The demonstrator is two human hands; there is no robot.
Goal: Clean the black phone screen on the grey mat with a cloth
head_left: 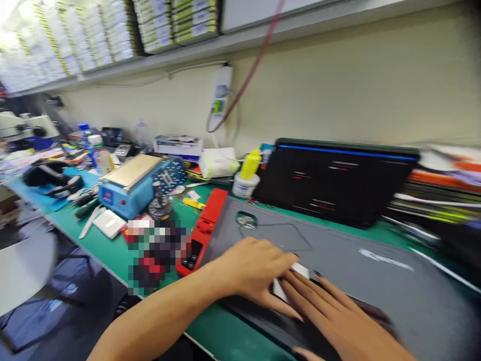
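Observation:
My left hand [259, 271] reaches in over the grey mat, its thumb stretched apart from the other fingers. Its fingertips meet those of my right hand [330, 311], whose long fingers lie outstretched, pointing up and left. Beneath and between the hands shows a small flat white piece [300, 271], mostly covered, so I cannot tell what it is. A dark, flat object [255, 311] lies under both hands along the mat's near edge; its kind is hidden. Neither hand is visibly wrapped around anything.
On the grey mat [338, 260] lies a small dark ring-shaped tray [246, 219] with tiny metal parts. A red case [203, 230] borders it on the left. Behind stand a dark screen [334, 183] and a white tub [245, 185]. A blue machine [130, 185] sits farther left.

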